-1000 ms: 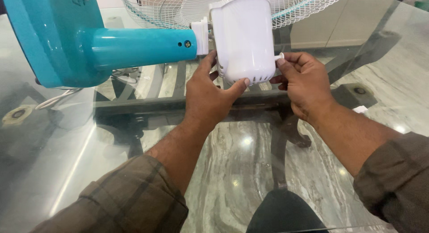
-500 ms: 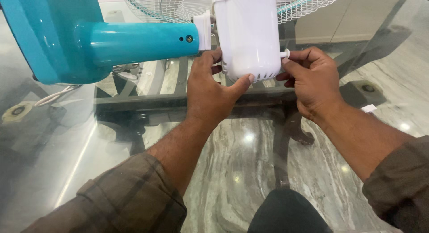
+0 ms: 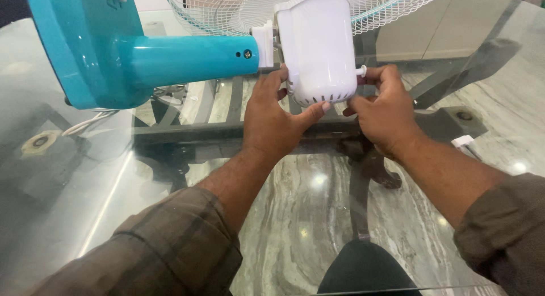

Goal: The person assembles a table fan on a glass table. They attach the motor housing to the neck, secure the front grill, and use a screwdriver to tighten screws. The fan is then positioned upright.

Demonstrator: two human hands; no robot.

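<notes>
A table fan lies on its side on a glass table [image 3: 68, 216]. Its white motor housing [image 3: 318, 46] sits top centre, joined to a teal neck [image 3: 193, 60] and teal base [image 3: 74, 40] at the left. The white wire grille [image 3: 238, 9] is behind it. My left hand [image 3: 275, 120] grips the housing's lower left edge, thumb under the vented bottom. My right hand [image 3: 383, 111] pinches the small white knob [image 3: 361, 71] that sticks out of the housing's right side.
A white power cord [image 3: 85, 126] trails under the teal base at the left. A dark metal table frame [image 3: 227, 131] and marble floor show through the glass. A small white piece [image 3: 462, 141] lies at the right. My dark knee [image 3: 363, 270] is at the bottom.
The fan and both hands have shifted slightly right in view. My right hand has closed in tighter around the knob, fingers now curled under the housing's right side.
</notes>
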